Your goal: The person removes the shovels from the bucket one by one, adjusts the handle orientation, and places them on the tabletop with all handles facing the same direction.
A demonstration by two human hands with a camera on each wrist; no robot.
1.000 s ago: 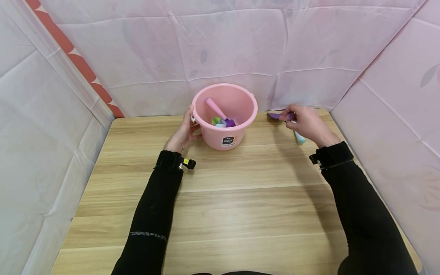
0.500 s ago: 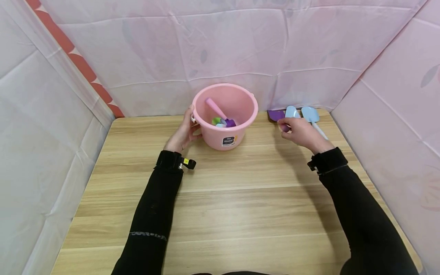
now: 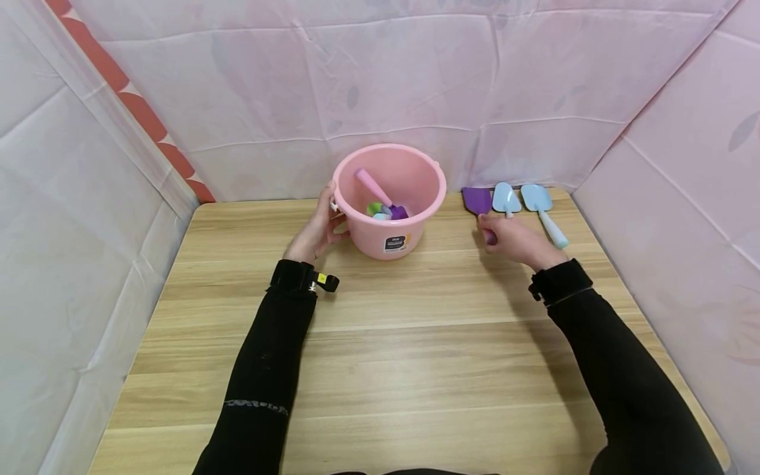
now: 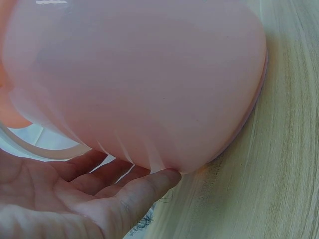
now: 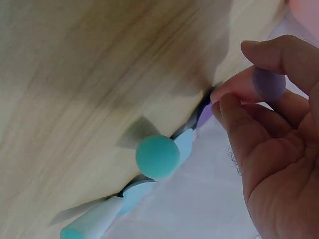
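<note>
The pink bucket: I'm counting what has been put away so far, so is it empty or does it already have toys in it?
Not empty. The pink bucket stands upright on the table, and the head view shows a pink-handled toy and other small coloured pieces inside.

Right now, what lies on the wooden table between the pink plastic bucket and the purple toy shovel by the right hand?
Nothing: in the head view, bare wooden table separates the pink plastic bucket from the purple toy shovel.

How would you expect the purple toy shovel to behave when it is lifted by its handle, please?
The purple shovel looks like moulded plastic, so probably stiff and light. The right hand pinches only the handle end, so the blade may dip slightly. Its flat blade lies on the table, so it seems unlikely to roll.
</note>
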